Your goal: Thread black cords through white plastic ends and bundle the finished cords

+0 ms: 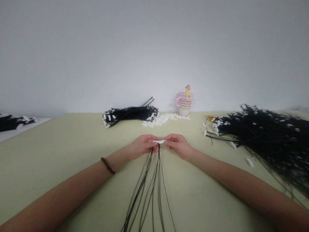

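Observation:
Over the middle of the table, my left hand (143, 145) and my right hand (178, 145) meet at a small white plastic connector (159, 141). Left fingers and thumb pinch its left end, while right thumb and fingertips close on its right end. Thin black wires (152, 190) hang from the fingers and connector, fanning down towards the near edge of the picture. Some seem to come from inside my left hand, where the fingers hide their upper ends. Whether the white part is one piece or two, I cannot tell.
A black wire bundle with white ends (130, 114) lies at the back, beside a pile of white connectors (161, 120) and a striped pink mug (184, 104). A large heap of black wires (267, 138) covers the right side. More wires (14, 122) lie far left.

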### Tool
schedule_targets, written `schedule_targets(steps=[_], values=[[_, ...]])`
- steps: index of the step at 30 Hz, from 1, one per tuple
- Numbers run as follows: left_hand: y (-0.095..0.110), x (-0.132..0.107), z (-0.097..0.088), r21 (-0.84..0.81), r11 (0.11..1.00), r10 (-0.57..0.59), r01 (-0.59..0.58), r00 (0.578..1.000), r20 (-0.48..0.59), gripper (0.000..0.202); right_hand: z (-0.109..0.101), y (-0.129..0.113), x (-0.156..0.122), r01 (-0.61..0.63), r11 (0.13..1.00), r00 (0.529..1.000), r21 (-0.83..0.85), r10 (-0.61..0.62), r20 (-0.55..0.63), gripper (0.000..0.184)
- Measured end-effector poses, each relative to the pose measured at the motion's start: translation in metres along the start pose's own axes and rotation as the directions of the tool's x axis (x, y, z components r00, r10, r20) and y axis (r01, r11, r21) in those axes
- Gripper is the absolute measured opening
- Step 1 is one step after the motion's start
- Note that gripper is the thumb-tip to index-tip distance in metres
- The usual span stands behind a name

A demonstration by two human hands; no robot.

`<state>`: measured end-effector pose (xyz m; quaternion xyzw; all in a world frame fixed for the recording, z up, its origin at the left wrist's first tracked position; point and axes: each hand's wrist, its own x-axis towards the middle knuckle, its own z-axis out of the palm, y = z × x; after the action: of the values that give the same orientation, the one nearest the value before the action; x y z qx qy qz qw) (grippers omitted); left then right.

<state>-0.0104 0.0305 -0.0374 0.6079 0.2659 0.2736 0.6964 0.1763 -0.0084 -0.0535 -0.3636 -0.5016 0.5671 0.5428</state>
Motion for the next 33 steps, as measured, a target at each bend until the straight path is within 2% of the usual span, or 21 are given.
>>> schedule_targets(steps=[4,10,12,15,18,21,26,33], values=[[0.002,-0.001,0.005,-0.019,1.0,-0.01,0.009,0.998,-0.062,0.017,0.001,-0.003,0.0,-0.008,0.998,1.0,0.056,0.009,-0.01,0.019],[0.005,0.003,0.003,-0.221,0.974,-0.07,0.042,0.99,-0.119,0.009,0.003,-0.007,0.0,0.002,0.998,1.0,0.064,0.0,-0.03,0.019],[0.005,0.005,-0.001,-0.252,0.966,-0.105,0.051,0.973,-0.204,0.005,0.003,-0.007,0.0,-0.002,0.998,0.999,0.068,0.004,-0.033,0.019],[0.006,0.007,-0.004,-0.163,0.986,-0.078,0.023,0.936,-0.342,0.009,0.002,-0.006,0.0,-0.023,0.995,0.999,0.092,0.027,-0.038,0.02],[0.008,0.006,-0.002,-0.058,0.998,0.0,-0.02,0.946,-0.325,0.017,0.001,-0.005,0.0,-0.024,0.995,0.999,0.097,0.028,-0.032,0.02],[0.008,0.005,0.0,-0.014,1.0,-0.005,0.002,0.96,-0.28,0.015,0.001,-0.004,0.001,-0.02,0.996,0.999,0.082,0.023,-0.03,0.019],[-0.001,0.009,-0.004,0.159,0.987,0.037,0.017,0.943,-0.331,0.019,0.002,-0.002,0.003,-0.002,0.999,0.996,0.045,0.005,-0.086,0.021],[-0.001,0.008,-0.001,0.261,0.965,0.074,0.034,0.916,-0.394,0.046,0.001,-0.001,0.003,-0.018,1.0,0.996,0.005,0.018,-0.084,0.022]])
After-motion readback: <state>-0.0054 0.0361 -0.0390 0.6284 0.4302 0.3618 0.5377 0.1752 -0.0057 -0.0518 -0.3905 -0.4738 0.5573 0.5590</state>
